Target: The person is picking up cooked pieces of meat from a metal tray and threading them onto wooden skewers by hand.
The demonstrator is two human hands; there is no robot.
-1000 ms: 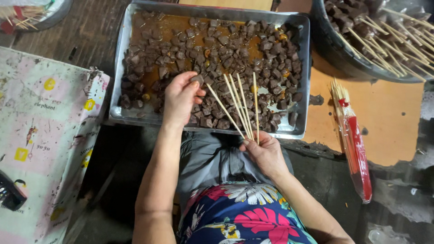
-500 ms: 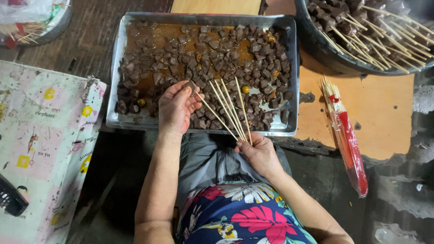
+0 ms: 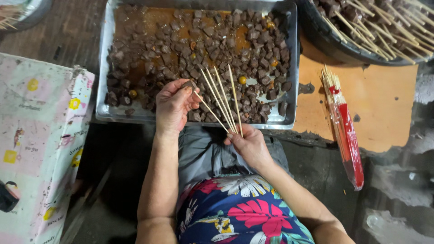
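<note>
Head view: my left hand (image 3: 174, 105) pinches a meat cube (image 3: 188, 84) above the tray (image 3: 106, 90), lifted since before; my right hand (image 3: 247, 143) grips fanned skewers (image 3: 222, 97).

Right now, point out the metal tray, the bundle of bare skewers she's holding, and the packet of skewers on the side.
metal tray (image 3: 102, 81), head view, bare left rim.
bare skewers (image 3: 222, 97), head view, middle of the fanned sticks.
packet of skewers (image 3: 347, 131), head view, red wrapper mid-length.

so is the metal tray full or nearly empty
Mostly full: dark meat chunks cover most of the metal tray, with only a bare sauce-stained patch near the top.
</note>
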